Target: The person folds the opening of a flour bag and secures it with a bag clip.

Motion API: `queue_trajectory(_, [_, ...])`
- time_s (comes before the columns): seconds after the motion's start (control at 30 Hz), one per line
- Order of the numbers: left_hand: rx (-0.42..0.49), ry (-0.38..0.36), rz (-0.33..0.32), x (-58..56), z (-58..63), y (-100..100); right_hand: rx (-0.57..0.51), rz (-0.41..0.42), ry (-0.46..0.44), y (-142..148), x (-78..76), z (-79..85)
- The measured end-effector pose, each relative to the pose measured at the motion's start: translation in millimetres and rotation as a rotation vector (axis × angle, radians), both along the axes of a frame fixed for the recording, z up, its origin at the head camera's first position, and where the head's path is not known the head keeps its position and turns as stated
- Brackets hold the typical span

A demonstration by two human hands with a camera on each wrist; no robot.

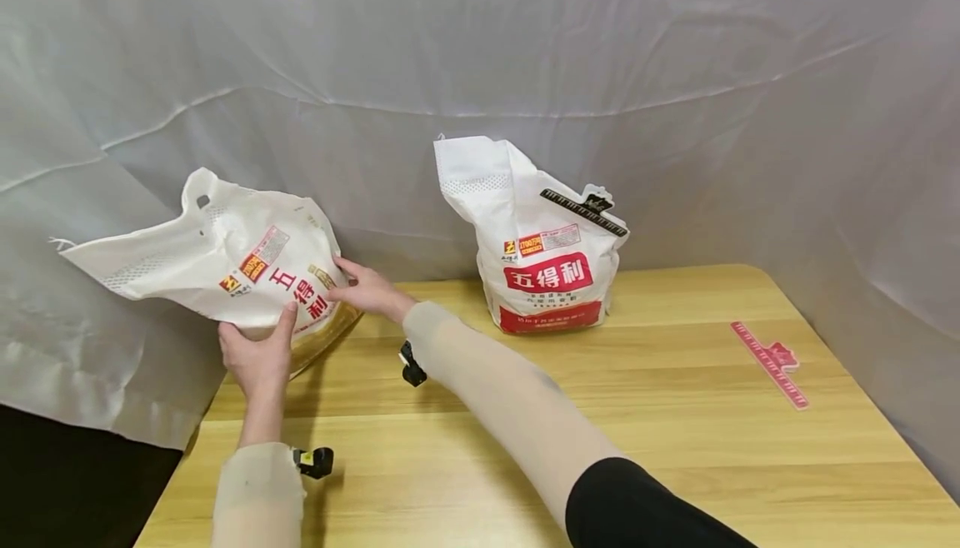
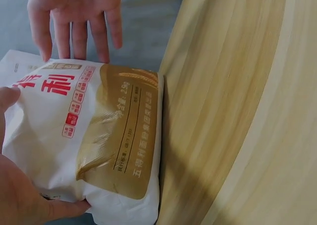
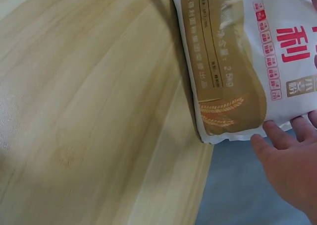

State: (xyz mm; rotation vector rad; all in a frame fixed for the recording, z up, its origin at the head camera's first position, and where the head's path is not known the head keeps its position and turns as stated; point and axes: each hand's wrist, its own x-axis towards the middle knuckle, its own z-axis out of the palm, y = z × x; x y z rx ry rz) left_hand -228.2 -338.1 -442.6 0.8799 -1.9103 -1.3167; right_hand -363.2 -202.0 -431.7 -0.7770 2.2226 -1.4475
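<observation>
A white flour bag with red characters and a gold lower part stands tilted on the left of the table, its loose top flopped leftward. My left hand holds its near left side, thumb across the front and fingers round the side. In the left wrist view that hand's thumb and a finger lie against the white wrapping. On the opposite edge, my right hand rests with its fingers spread and mostly straight. The right wrist view has these fingers touching the bag's border beside the printed wheat ears.
A second flour bag, with red labels, stands upright at the back middle, a black clip across its folded top. One red clip lies on the wooden table at the right. Grey cloth hangs close behind.
</observation>
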Motion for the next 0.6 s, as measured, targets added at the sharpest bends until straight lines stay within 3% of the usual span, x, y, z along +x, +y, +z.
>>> queue_trajectory(0.17, [0.033, -0.025, 0.002, 0.8, 0.3, -6.4, 0.009, -0.002, 0.03, -2.8, -1.0, 3.1])
queue_trajectory(0.33, [-0.008, -0.02, -0.021, 0.2, -3.0, -9.0, 0.022, -0.031, 0.053, -9.7, -10.8, 6.1])
queue_trajectory(0.47, [-0.055, -0.009, -0.049, 1.1, -5.8, -9.3, 0.027, -0.015, 0.028, -13.3, -19.2, 4.7])
queue_trajectory(0.6, [-0.081, -0.021, -0.062, 4.8, -6.1, -11.5, -0.036, 0.046, -0.038, -15.4, -21.9, -0.5])
